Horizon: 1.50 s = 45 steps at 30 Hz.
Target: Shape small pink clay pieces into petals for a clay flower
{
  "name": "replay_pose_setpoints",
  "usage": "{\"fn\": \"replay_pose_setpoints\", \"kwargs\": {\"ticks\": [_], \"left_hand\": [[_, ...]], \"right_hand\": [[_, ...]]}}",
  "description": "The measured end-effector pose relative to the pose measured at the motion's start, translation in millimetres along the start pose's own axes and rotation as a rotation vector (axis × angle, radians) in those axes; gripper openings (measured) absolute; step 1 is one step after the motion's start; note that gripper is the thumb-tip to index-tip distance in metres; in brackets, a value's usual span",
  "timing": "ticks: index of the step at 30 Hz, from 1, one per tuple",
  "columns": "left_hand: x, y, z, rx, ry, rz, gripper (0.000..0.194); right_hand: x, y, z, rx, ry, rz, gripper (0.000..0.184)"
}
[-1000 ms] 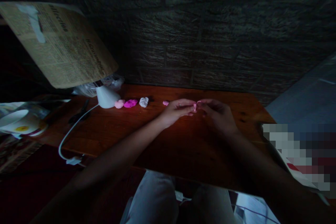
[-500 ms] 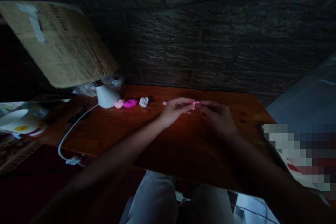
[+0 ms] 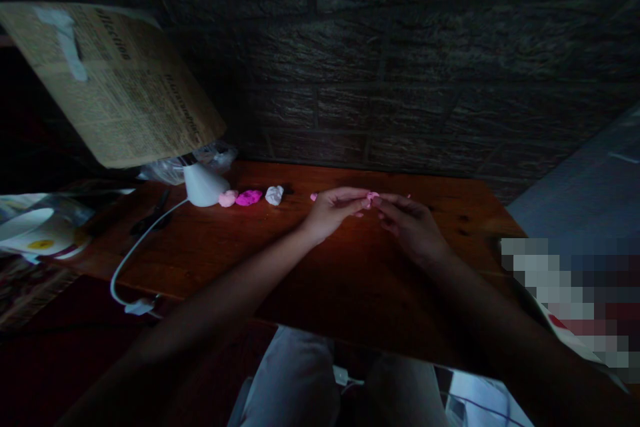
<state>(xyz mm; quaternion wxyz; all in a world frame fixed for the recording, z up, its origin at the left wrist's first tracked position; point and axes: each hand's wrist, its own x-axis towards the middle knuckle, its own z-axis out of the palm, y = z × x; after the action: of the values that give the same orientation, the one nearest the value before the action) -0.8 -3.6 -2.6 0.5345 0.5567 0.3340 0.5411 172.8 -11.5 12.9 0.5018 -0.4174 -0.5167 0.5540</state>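
Note:
Between the fingertips of both hands is a small piece of pink modelling clay (image 3: 371,199). My left hand (image 3: 330,213) pinches it from the left, thumb and fingers closed. From the right, my right hand (image 3: 413,223) grips the same piece with thumb and forefinger. Just left of my left hand a small pink bit (image 3: 314,197) lies partly hidden on the wooden table (image 3: 320,280). Farther left sit a white lump (image 3: 275,195), a magenta lump (image 3: 249,197) and a pale pink lump (image 3: 229,198) in a row.
A lamp with a newspaper-print shade (image 3: 125,87) and white base (image 3: 204,185) stands at the left. Its white cord (image 3: 123,260) hangs over the front edge. Dark scissors (image 3: 153,217) and a paper cup (image 3: 37,233) are farther left. A stone-patterned wall (image 3: 350,67) rises behind.
The fingers of my right hand have shifted slightly on the pink clay, the thumb moving nearer to it. A tiny pink speck now shows beyond my right hand. My left hand stays nearly still.

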Motion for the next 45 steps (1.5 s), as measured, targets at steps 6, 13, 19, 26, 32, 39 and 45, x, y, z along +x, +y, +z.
{"fn": "replay_pose_setpoints", "kwargs": {"ticks": [6, 13, 19, 26, 32, 39, 45], "left_hand": [[-1, 2, 1.0, 0.03, 0.033, -0.001, 0.036], [-1, 0, 1.0, 0.037, 0.082, 0.012, 0.029], [-1, -1, 0.3, 0.071, 0.101, 0.052, 0.026], [-1, 0, 0.9, 0.123, 0.135, 0.113, 0.023], [0, 0, 1.5, 0.104, 0.176, 0.154, 0.027], [-1, -3, 1.6, 0.182, 0.162, 0.203, 0.025], [-2, 0, 2.5, 0.136, 0.143, 0.171, 0.021]], "right_hand": [[-1, -1, -1, 0.002, -0.02, -0.004, 0.029], [0, 2, -1, -0.051, 0.001, -0.05, 0.03], [0, 5, -2, -0.136, 0.006, -0.098, 0.029], [-4, 3, 0, -0.22, -0.03, -0.17, 0.028], [-8, -1, 3, -0.26, -0.021, -0.206, 0.023], [-10, 0, 4, -0.312, 0.037, -0.29, 0.02], [-10, 3, 4, -0.345, 0.033, -0.329, 0.022]]}}
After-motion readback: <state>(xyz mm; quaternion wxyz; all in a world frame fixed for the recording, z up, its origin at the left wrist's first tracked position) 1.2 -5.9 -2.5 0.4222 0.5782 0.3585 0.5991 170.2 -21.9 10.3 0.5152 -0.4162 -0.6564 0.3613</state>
